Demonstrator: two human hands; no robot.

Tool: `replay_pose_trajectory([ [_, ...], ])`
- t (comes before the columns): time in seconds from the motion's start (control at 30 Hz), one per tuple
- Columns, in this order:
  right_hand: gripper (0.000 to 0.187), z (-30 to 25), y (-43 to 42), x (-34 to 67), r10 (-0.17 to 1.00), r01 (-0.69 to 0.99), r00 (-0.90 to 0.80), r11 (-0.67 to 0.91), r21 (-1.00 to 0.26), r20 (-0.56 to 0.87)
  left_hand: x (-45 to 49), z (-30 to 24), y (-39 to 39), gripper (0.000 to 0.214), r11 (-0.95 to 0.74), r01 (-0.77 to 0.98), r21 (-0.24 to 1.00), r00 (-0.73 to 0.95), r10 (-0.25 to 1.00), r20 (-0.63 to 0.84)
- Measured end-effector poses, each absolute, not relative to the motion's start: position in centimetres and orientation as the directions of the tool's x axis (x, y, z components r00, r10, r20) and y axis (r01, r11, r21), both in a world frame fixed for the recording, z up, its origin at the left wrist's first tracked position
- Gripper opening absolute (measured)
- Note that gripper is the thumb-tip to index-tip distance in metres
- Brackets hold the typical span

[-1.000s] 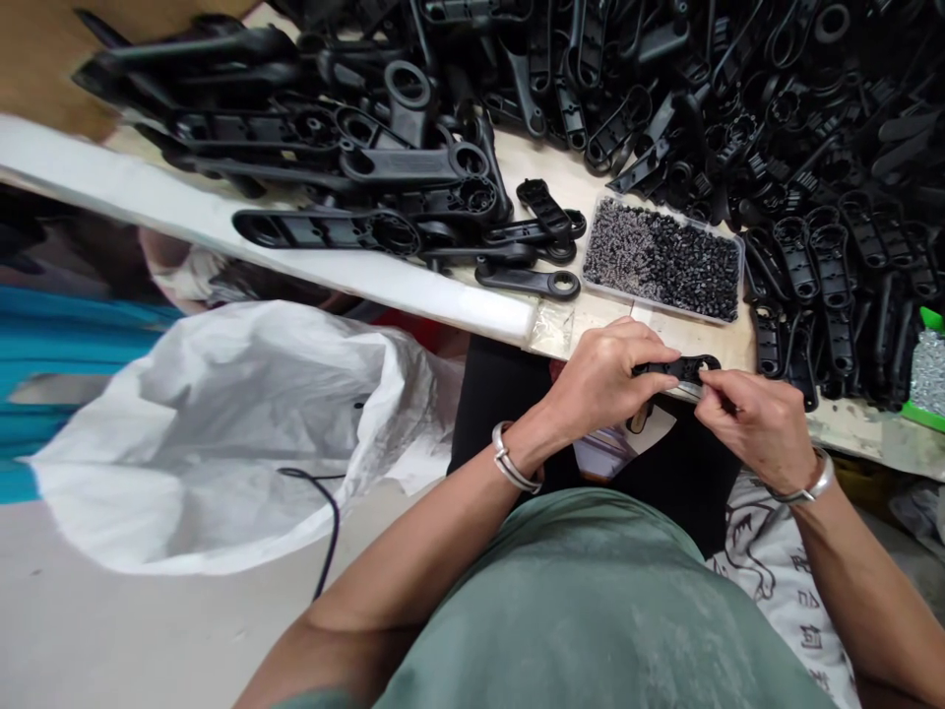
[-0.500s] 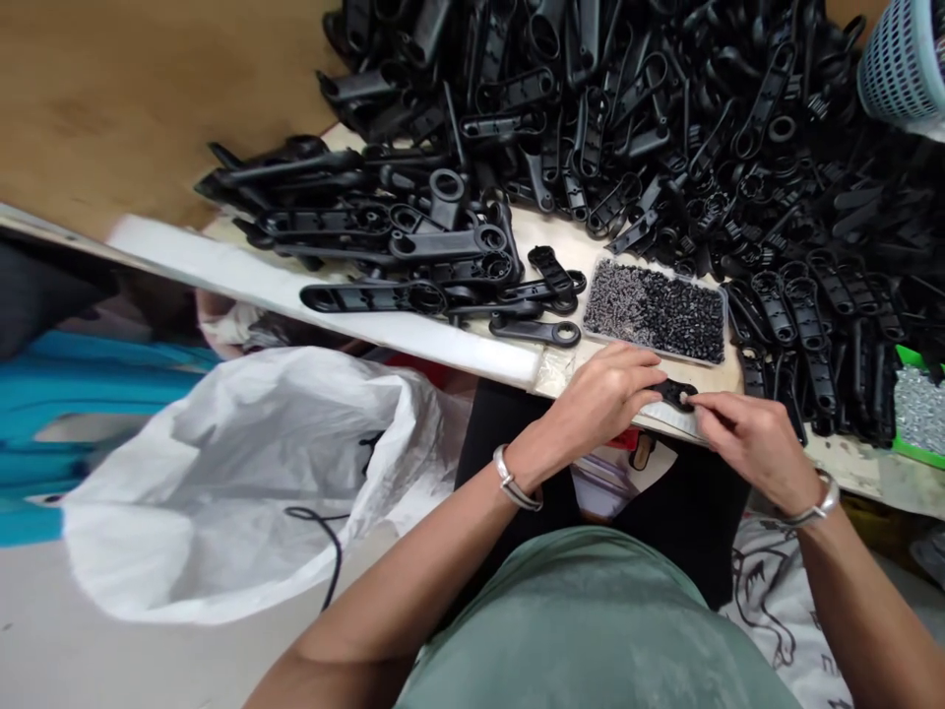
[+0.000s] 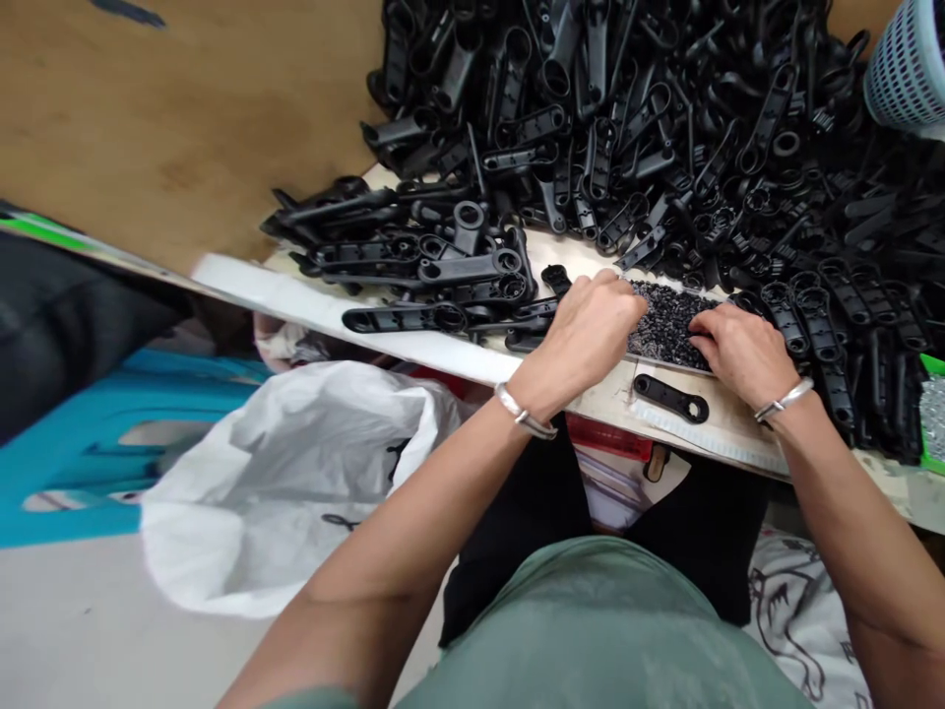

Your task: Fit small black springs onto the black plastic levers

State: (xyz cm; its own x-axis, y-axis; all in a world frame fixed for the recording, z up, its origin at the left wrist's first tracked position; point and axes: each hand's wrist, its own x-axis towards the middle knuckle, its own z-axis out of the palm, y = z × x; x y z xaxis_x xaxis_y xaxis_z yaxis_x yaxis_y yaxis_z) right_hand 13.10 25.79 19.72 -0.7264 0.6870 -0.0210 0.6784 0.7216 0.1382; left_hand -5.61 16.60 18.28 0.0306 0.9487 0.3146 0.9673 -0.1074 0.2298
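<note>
A clear plastic box (image 3: 673, 362) of tiny black and grey parts (image 3: 668, 313) stands at the table edge. At its left end my left hand (image 3: 597, 325) reaches over, fingers curled together with the tips at the parts. Over the right side is my right hand (image 3: 742, 353), thumb and fingers pinched down among the black parts. Whether either hand holds a tiny part is hidden. In front of the box, a black plastic crank-shaped arm (image 3: 670, 398) with a ring end lies untouched on the table, hollow side up.
A big heap of similar black arms (image 3: 605, 128) covers the back of the table. More arms (image 3: 443, 261) lie at the left, and rows of them (image 3: 819, 325) at the right. A green tray (image 3: 931, 414), a blue basket (image 3: 905, 69) and a white sack (image 3: 243, 492) surround the workspace.
Both hands have left the black arm and moved up to the box of tiny parts. The arm now lies alone on the table. The view has shifted slightly.
</note>
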Motion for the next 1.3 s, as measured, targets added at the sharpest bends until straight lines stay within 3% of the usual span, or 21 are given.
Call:
replay_pose_trajectory([
  [0.13,0.017,19.7,25.6,13.1,0.682,0.672,-0.731,0.726,0.144,-0.028,-4.6,18.0,18.3,0.022,-0.107,0.987,0.124,0.069,0.958,0.277],
  [0.2,0.017,19.8,25.6,13.4,0.668,0.668,-0.744,0.741,0.073,0.024,-4.4,17.9,18.8,0.023,-0.110,0.987,0.114,0.077,0.962,0.261],
  [0.27,0.016,19.8,25.6,13.8,0.655,0.648,-0.745,0.756,-0.095,0.128,-4.5,17.9,18.9,0.027,-0.119,0.985,0.121,0.084,0.962,0.262],
  [0.33,0.015,19.8,25.5,14.3,0.698,0.608,-0.685,0.705,-0.365,0.209,-4.6,17.9,18.9,0.029,-0.128,0.984,0.125,0.091,0.959,0.268],
  [0.43,0.012,19.9,24.8,14.7,0.836,0.489,-0.537,0.415,-0.767,0.110,-4.7,17.8,18.7,0.031,-0.143,0.983,0.119,0.107,0.958,0.266],
  [0.53,0.011,20.0,23.8,14.9,0.899,0.332,-0.438,0.167,-0.928,0.005,-4.5,17.6,18.6,0.035,-0.168,0.979,0.113,0.133,0.955,0.266],
  [0.67,0.012,20.1,22.7,15.0,0.927,0.201,-0.374,0.057,-0.978,-0.023,-4.4,17.8,18.6,0.036,-0.160,0.979,0.127,0.123,0.958,0.259],
  [0.73,0.013,20.0,22.3,15.1,0.930,0.165,-0.367,0.030,-0.986,-0.033,-4.5,18.0,18.5,0.034,-0.153,0.967,0.202,0.091,0.953,0.288],
  [0.87,0.019,19.7,21.7,14.7,0.919,0.075,-0.388,-0.043,-0.996,-0.069,-5.1,18.4,18.0,0.024,-0.147,0.789,0.597,-0.109,0.922,0.371],
  [0.93,0.023,19.5,21.4,14.2,0.906,0.025,-0.408,-0.112,-0.993,-0.112,-5.2,18.3,17.8,0.015,-0.152,0.545,0.825,-0.261,0.904,0.339],
  [1.0,0.026,19.4,21.2,13.4,0.895,-0.013,-0.422,-0.163,-0.986,-0.143,-5.0,18.2,17.7,0.012,-0.148,0.217,0.965,-0.368,0.903,0.222],
  [1.07,0.028,19.3,21.0,12.4,0.897,-0.034,-0.420,-0.168,-0.985,-0.138,-4.7,18.2,17.5,0.012,-0.127,-0.080,0.989,-0.398,0.913,0.085],
  [1.13,0.029,19.3,20.9,11.4,0.903,-0.047,-0.416,-0.142,-0.989,-0.110,-4.4,18.3,17.3,0.011,-0.101,-0.270,0.958,-0.391,0.920,-0.013],
  [1.3,0.031,19.3,20.8,9.7,0.911,-0.081,-0.411,-0.076,-0.994,-0.036,-4.1,18.4,16.5,0.012,-0.086,-0.457,0.885,-0.338,0.938,-0.083],
])
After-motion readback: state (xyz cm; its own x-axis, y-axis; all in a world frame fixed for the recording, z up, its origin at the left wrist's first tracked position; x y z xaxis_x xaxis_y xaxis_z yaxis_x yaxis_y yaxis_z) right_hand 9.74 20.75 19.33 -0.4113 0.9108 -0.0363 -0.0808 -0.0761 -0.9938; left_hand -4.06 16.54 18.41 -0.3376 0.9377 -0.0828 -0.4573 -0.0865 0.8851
